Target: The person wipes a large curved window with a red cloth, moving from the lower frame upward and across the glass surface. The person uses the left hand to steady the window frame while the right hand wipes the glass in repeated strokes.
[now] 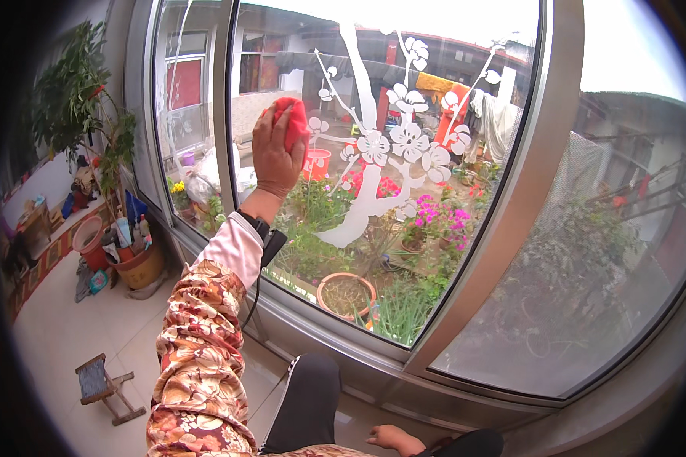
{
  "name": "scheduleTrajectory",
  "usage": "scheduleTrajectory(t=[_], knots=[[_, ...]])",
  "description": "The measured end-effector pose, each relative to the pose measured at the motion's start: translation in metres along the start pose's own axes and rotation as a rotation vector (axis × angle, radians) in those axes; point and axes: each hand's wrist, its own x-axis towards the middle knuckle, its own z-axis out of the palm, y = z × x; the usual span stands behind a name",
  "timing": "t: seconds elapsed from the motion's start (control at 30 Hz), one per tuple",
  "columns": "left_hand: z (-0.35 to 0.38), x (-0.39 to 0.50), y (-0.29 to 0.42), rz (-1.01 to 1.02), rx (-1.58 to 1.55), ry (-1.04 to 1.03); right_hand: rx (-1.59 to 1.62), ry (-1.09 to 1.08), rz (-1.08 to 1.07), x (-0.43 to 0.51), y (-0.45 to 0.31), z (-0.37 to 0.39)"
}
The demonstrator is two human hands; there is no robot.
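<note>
My left hand (pixel 280 145) is raised against the window pane (pixel 297 228), its back towards me, holding a red cloth (pixel 294 123) pressed flat to the glass. The cloth shows beside and between my fingers, near the pane's left frame. White plum-blossom decoration (pixel 371 148) covers the glass to the right of the hand. A black strap with a dark device and cable sits on my left wrist. My right hand (pixel 397 439) is low at the bottom of the view, between my knees, with its fingers loosely bent and nothing seen in it.
A metal window frame (pixel 491 245) divides this pane from a hazy, screened one (pixel 594 274) at right. A small wooden folding stool (pixel 106 385) stands on the tiled floor at lower left. Behind it are a large planter (pixel 140 271) holding bottles and a tall leafy plant (pixel 86 97).
</note>
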Motion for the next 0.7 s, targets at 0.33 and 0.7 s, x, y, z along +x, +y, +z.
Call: scheduleTrajectory(t=[0.33, 0.7], knots=[[0.023, -0.06, -0.081, -0.633, 0.171, 0.019, 0.024, 0.006, 0.019, -0.004, -0.01, -0.012], [0.005, -0.012, 0.132, -0.152, -0.147, -0.09, 0.014, 0.025, 0.033, -0.032, -0.045, -0.033]])
